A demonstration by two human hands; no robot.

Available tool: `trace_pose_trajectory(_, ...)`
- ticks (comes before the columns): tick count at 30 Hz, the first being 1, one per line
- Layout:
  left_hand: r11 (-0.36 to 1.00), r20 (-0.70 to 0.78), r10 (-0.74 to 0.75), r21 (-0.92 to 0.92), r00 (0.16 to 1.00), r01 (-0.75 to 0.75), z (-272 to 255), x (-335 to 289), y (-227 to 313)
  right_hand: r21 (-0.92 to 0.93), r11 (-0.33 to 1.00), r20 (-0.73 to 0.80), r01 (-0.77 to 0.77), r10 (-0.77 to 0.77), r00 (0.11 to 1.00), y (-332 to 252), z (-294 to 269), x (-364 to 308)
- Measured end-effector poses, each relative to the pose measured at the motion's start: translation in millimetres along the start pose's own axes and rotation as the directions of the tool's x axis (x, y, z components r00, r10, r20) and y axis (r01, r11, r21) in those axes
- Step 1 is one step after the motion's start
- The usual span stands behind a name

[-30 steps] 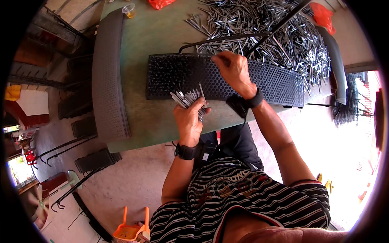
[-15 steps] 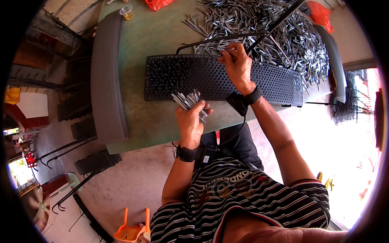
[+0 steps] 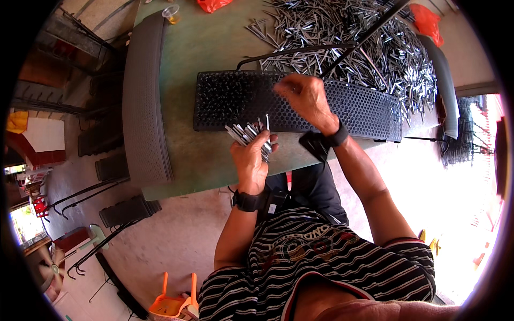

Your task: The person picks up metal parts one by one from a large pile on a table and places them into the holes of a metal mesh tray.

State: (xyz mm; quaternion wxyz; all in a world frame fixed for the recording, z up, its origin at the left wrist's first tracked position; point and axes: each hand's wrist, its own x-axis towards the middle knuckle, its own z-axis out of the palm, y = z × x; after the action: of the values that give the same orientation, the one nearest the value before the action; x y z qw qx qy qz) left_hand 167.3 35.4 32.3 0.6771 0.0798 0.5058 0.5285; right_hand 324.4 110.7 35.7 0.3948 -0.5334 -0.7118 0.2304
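The long black board with holes (image 3: 353, 109) lies on the counter (image 3: 179, 134), and the right hand (image 3: 300, 96) is over the middle of it. The board is long from left to right, so it sticks out on both sides of this hand. To the left of the hand, the board looks full of small dark tips. To the right, open holes show. The left hand (image 3: 250, 163) is just by the board's near edge, closed around a bunch of thin metal sticks (image 3: 245, 132). The right hand's fingers are bent in, but they are blurry, so I can't tell if they hold a stick. A big pile of sticks (image 3: 342, 32) lies past the board, beyond the right hand and off to its right.

Half a second ago, the right fingers were by the board's far edge. Now they are farther left and nearer the person. The left hand has hardly moved.
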Motion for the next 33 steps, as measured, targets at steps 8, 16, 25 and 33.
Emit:
trace_pose_trajectory(8,1.0,0.03,-0.022,-0.017,0.999,0.023,2.0,-1.7,-4.8,0.281,0.953,-0.092,-0.117,0.148,0.985,37.5,16.0,-19.2)
trace_pose_trajectory(16,0.993,0.013,-0.062,-0.099,0.998,0.063,-8.2,1.1,-4.3,0.02,0.999,-0.249,0.041,-0.035,0.968,-22.0,12.6,8.8)
trace_pose_trajectory(25,0.996,-0.015,-0.043,-0.078,0.999,0.042,-4.8,0.6,-3.3,-0.379,0.901,-0.06,0.212,-0.252,0.966,4.4,17.3,16.4)
trace_pose_trajectory(33,0.999,0.058,0.006,-0.033,0.998,-0.004,-3.5,0.0,-3.6,0.185,0.888,0.406,-0.422,0.322,0.855,-33.5,5.1,-7.0)
